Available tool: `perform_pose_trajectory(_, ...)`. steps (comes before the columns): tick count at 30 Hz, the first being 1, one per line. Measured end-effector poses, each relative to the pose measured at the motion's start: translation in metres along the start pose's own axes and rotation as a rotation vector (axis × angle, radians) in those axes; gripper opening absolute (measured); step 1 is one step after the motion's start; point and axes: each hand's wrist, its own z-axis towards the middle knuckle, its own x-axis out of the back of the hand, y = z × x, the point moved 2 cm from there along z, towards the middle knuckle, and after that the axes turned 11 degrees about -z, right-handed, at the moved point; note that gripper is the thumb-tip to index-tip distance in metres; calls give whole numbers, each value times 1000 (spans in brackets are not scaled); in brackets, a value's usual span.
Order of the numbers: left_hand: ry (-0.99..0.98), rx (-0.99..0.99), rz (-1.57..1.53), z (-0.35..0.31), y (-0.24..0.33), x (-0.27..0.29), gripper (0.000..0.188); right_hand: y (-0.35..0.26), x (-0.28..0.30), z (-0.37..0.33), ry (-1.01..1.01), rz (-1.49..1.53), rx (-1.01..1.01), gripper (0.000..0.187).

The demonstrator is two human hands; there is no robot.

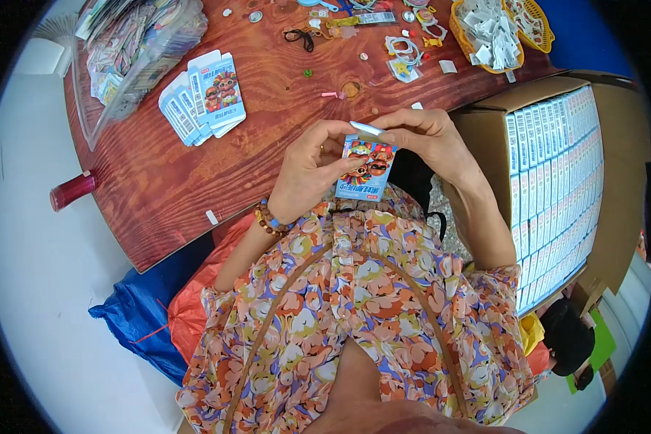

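Observation:
Between my hands, close to my chest at the table's near edge, is a small light-blue cardboard box [362, 189] with colourful cartoon figures on its front. My left hand [305, 168] grips its left side, thumb across the printed face. At the top, a white flap [367, 130] stands up, and my right hand [432, 139] pinches it by the upper right corner. The inside of the box cannot be seen. Farther left on the table lies a fanned stack of flat boxes [220, 94] with the same print.
A brown carton [477, 134] packed with rows of upright blue-and-white boxes [550, 173] stands at right. Yellow baskets [456, 29] hold small white packets. A clear plastic bag [98, 119] of colourful packets lies far left. Hair ties [405, 52] and trinkets are scattered across the wooden table [282, 94].

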Motion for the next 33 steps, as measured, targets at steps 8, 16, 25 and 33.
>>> perform_pose_trajectory(8,-6,72,72,-13,-26,4,39,11,-10,-14,-23,-345,-40,17)
perform_pose_trajectory(16,57,53,123,-20,-33,9,50,16,-21,-19,-2,-489,126,22)
perform_pose_trajectory(25,36,60,126,-20,-35,13,52,8,-24,-25,-13,-555,223,24)
perform_pose_trajectory(33,-19,-8,154,-20,-41,18,43,18,-29,-28,59,-605,307,26)
